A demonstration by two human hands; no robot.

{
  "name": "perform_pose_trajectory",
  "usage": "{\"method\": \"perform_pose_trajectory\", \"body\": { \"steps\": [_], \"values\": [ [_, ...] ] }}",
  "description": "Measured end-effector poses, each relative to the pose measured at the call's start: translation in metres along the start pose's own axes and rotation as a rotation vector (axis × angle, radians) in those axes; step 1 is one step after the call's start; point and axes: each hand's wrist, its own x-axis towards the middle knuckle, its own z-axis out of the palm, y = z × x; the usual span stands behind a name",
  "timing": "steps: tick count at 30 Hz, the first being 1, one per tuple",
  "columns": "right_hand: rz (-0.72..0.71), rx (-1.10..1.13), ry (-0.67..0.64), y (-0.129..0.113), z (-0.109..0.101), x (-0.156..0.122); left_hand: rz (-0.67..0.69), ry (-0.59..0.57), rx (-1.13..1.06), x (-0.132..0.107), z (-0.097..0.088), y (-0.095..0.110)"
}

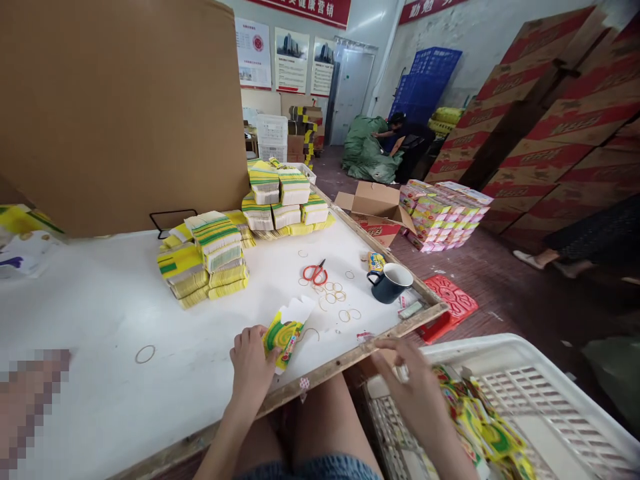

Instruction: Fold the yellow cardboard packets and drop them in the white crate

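Observation:
My left hand (pixel 253 360) is closed on a small yellow and green paper carton (pixel 285 337), standing tilted near the front edge of the white table (pixel 115 400). The carton's white flaps stick up at its top. My right hand (pixel 407 380), slightly blurred, is past the table's corner by a white plastic basket (pixel 505 347); its fingers are apart and I see nothing in them. Several yellow and green cartons (pixel 487 427) lie in that basket. Beyond the left hand are red-handled scissors (pixel 316 273) and several loose rubber bands (pixel 334 293).
Bundles of flat cartons (pixel 210 260) are stacked at the table's back. A dark mug (pixel 390 283) is by the wooden rim (pixel 410 323). Off the table are a red stool (pixel 450 300), an open cardboard box (pixel 375 207) and packed boxes (pixel 445 213). A person (pixel 413 140) bends over green sacks.

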Motion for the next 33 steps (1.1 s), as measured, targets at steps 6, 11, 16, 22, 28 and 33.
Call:
{"method": "perform_pose_trajectory", "body": {
  "steps": [6,11,16,22,28,33],
  "values": [
    [-0.175,0.364,-0.268,-0.078,0.087,0.003,0.032,-0.075,-0.284,-0.015,-0.015,0.009],
    [-0.156,0.486,-0.287,-0.097,0.116,0.000,-0.001,-0.086,-0.552,-0.035,-0.026,0.018],
    [-0.076,0.565,-0.231,-0.105,0.098,0.002,-0.068,-0.286,-0.757,-0.042,-0.036,0.031],
    [0.050,0.772,-0.295,-0.114,0.079,0.001,-0.392,-0.587,-1.198,-0.050,-0.037,0.043],
    [0.045,0.644,-0.195,-0.111,0.085,-0.008,-0.388,-0.436,-1.251,-0.050,-0.023,0.035],
    [0.161,0.685,-0.263,-0.101,0.093,-0.011,-0.341,-0.327,-1.166,-0.046,-0.022,0.023]
  ]
}}
